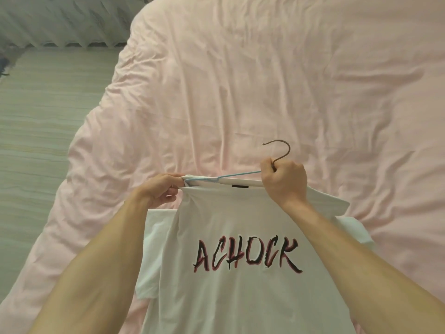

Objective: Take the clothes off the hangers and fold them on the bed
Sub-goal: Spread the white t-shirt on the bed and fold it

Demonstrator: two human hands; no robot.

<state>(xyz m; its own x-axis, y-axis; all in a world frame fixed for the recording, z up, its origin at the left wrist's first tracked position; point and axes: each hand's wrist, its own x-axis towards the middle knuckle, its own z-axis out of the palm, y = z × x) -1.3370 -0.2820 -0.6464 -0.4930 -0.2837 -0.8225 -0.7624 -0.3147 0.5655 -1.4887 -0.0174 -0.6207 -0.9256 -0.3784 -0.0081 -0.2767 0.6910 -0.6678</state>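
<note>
T-shirt [240, 297]: white, soft knit, "ACHOCK" lettered in black with red edging; hangs on the hanger over the bed's near edge.
Hanger [226, 176]: thin blue wire, brownish metal hook.
Right hand [284, 180]: fist clenched round the hook's base.
Left hand [160, 189]: pinching the shirt's shoulder at the hanger's left end.
Bed [265, 80]: pink duvet, finely creased.
Floor [36, 116]: pale striped planks.

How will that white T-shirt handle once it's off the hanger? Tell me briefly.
Probably floppy: the white T-shirt drapes and creases below the hanger, its sleeve hanging folded. Likely light: the left hand holds its shoulder with just a pinch. It should lie still on the pink duvet.
</note>
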